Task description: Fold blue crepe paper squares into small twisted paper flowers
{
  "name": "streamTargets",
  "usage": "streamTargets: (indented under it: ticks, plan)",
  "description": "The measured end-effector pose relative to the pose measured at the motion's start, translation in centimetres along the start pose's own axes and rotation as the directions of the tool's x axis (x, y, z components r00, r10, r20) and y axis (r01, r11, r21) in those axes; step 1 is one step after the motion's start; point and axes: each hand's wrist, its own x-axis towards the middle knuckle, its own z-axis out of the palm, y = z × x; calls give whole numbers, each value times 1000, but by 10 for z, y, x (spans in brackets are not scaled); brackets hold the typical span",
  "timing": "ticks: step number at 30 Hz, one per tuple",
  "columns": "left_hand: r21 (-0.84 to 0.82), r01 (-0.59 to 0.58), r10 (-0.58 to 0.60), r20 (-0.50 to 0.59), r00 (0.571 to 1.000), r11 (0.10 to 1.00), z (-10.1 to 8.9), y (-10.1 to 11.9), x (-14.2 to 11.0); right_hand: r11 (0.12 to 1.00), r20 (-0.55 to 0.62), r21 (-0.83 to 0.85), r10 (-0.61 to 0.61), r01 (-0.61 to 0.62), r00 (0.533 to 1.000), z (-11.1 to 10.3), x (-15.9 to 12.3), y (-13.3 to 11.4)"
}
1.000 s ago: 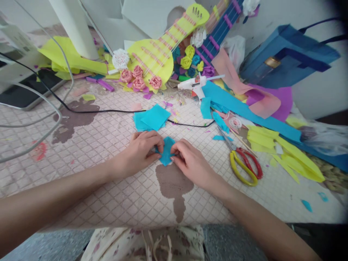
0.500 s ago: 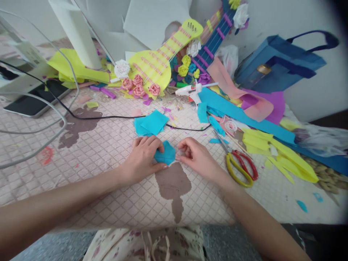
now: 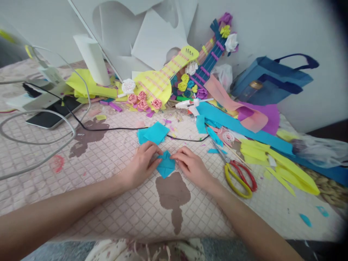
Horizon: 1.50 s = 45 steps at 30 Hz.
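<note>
A small blue paper square [image 3: 166,167] with fold creases lies on the patterned tablecloth, one point towards me. My left hand [image 3: 142,164] pinches its upper left edge between thumb and fingers. At its upper right edge, my right hand [image 3: 192,166] is closed, fingertips on the paper. Just beyond the hands sit several blue paper squares [image 3: 156,132] in a loose pile. Scissors [image 3: 239,179] with one yellow and one red handle rest to the right of my right hand, blades slightly apart.
A black cord [image 3: 119,128] crosses the cloth behind the hands. Farther back are a white glue gun [image 3: 189,104], a yellow paper guitar [image 3: 156,85] and a blue paper guitar [image 3: 208,63]. Yellow paper strips [image 3: 293,170] and a blue bag [image 3: 272,78] are at right, a phone [image 3: 53,114] at left.
The paper has turned so a corner points towards me, and its creases show more. My right fingers have moved onto its upper right edge. The camera view has tilted up.
</note>
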Motion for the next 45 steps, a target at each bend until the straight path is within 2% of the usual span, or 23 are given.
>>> streamTargets:
  ticks: [4, 11, 15, 19, 22, 24, 26, 28, 30, 32, 35, 37, 39, 42, 45]
  plan:
    - [71, -13, 14, -14, 1000, 997, 2, 0, 5, 1000, -11, -6, -5, 5, 1000, 1, 0, -1]
    - [126, 40, -37, -23, 999, 991, 6, -1, 16, 998, -22, 49, 29, -28, 999, 0, 0, -6]
    - [20, 38, -37, -34, 999, 999, 5, 3, 16, 984, -77, 131, 132, -122, 988, -1, 6, -9]
    - [-161, 106, -106, 12, 994, 981, 1, 8, 15, 960, -54, 261, 124, -106, 991, -3, 11, -12]
    - [-416, 165, -153, 62, 986, 894, -3, 8, 16, 871, -60, 460, 223, -172, 973, -1, 12, -14]
    - [-566, 216, -157, 151, 976, 795, -5, 7, 16, 745, -41, 623, 334, -237, 942, 1, 11, -13]
    - [-622, 282, -170, 234, 957, 731, -6, 5, 16, 610, 9, 739, 417, -287, 909, 3, 10, -11]
    - [-611, 329, -209, 261, 942, 720, -5, 4, 15, 547, 39, 781, 441, -302, 897, 4, 8, -11]
    - [-611, 347, -228, 266, 937, 711, -4, 4, 14, 579, 22, 767, 407, -276, 913, 3, 7, -11]
    - [-632, 376, -197, 337, 921, 678, -5, 4, 14, 618, 5, 748, 356, -240, 935, 0, 6, -12]
    - [-612, 477, -150, 506, 849, 631, -11, 4, 15, 595, 58, 762, 327, -254, 943, -4, 7, -11]
    - [-551, 519, -170, 561, 810, 653, -16, 2, 17, 595, 87, 755, 327, -276, 941, -3, 7, -8]
    - [-526, 521, -181, 565, 805, 672, -21, 1, 18, 634, 79, 722, 324, -278, 943, -1, 6, -5]
    - [-528, 521, -221, 528, 820, 671, -25, -1, 20, 704, 32, 656, 332, -271, 943, 0, 5, -1]
    - [-527, 519, -249, 499, 830, 672, -25, -2, 21, 731, 6, 629, 337, -265, 942, 1, 4, 1]
